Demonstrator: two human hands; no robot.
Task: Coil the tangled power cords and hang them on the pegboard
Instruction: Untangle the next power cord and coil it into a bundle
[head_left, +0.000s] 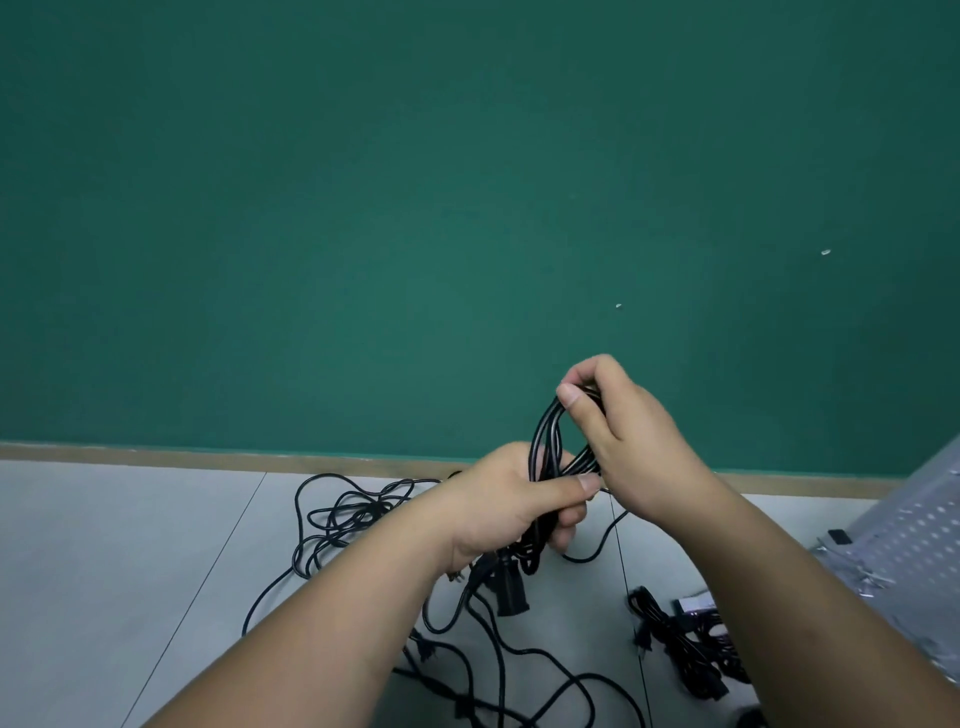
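A black power cord (545, 441) is wound into a narrow upright coil held in front of the green wall. My left hand (511, 501) grips the lower part of the coil, thumb across it. My right hand (618, 436) pinches the top loops, fingers curled over them. A black plug end (511, 592) hangs below my left hand. More black cords (348, 519) lie tangled on the grey floor. A silver perforated pegboard (919, 525) leans at the right edge.
A bundled black cord (675, 644) lies on the floor at the lower right, beside a small white-labelled item (693, 605). Metal hooks (862, 577) lie scattered by the pegboard. A wooden baseboard (260, 460) runs along the wall's foot.
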